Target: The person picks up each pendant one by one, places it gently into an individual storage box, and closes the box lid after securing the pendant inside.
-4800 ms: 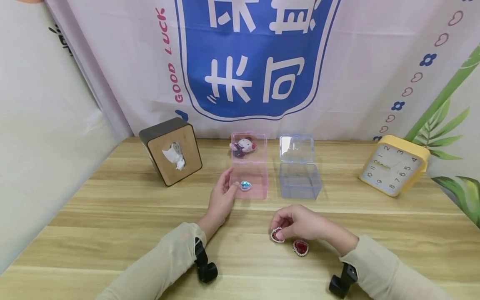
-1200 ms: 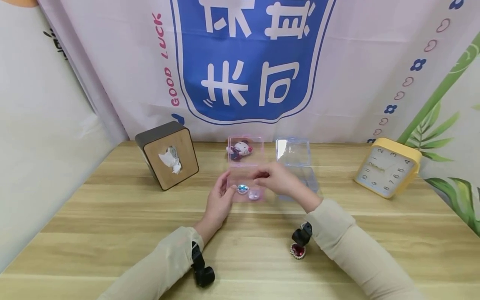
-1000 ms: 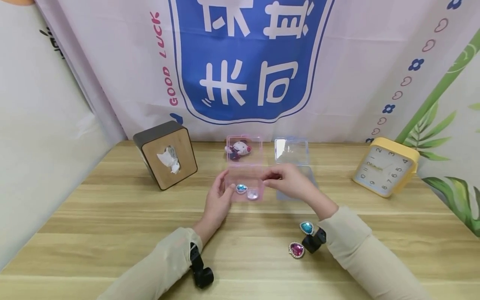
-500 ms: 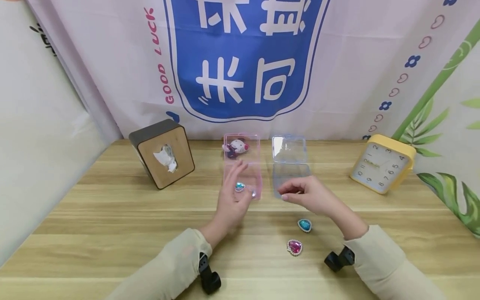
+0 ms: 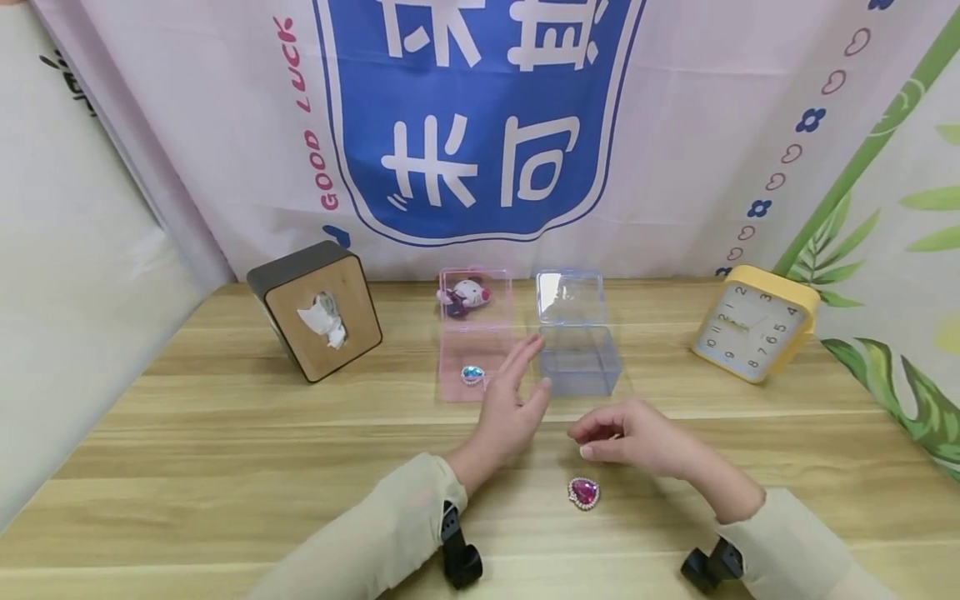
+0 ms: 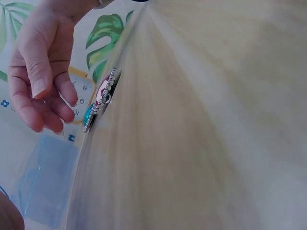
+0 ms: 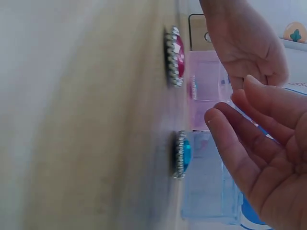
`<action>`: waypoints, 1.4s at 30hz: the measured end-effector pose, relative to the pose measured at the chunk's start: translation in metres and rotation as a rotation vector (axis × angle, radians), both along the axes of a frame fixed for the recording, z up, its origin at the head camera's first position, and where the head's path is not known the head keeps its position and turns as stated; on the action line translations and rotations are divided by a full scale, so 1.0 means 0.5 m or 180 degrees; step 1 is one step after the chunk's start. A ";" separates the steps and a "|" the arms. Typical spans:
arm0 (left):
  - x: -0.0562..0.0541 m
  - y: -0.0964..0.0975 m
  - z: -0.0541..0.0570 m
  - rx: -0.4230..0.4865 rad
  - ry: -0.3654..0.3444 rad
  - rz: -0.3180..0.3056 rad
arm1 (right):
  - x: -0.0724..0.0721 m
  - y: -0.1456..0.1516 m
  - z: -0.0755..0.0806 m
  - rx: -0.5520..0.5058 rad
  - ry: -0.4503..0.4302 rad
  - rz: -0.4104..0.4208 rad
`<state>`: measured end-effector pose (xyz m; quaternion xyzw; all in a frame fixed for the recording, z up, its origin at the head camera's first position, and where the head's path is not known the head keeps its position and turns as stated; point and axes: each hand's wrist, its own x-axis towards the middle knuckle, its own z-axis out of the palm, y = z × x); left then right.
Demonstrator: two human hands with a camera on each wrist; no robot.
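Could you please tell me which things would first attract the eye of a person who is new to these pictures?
Probably the big blue shield first, on the pale cloth behind the table. Next may be the yellow clock, toward the table's far right corner. Then the sparkling magenta jewel lies on the table, just below the right hand in the head view.
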<state>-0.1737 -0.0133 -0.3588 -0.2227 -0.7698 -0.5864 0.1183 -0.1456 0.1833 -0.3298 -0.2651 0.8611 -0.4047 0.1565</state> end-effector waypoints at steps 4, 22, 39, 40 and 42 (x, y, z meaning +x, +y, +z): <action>-0.008 0.019 -0.007 -0.0001 -0.0197 0.0007 | 0.014 0.006 -0.011 -0.0053 -0.0115 0.0050; -0.032 0.072 -0.036 -0.0213 -0.0787 0.0164 | 0.063 0.004 -0.072 -0.0411 0.0197 0.0009; -0.053 0.084 -0.052 0.0231 -0.0970 0.0353 | 0.075 -0.012 -0.080 -0.0381 0.0126 -0.0311; -0.053 0.084 -0.053 0.0236 -0.0987 0.0350 | 0.076 -0.012 -0.079 -0.0398 0.0108 -0.0325; -0.055 0.083 -0.054 0.0245 -0.1027 0.0331 | 0.076 -0.014 -0.077 -0.0430 0.0049 -0.0381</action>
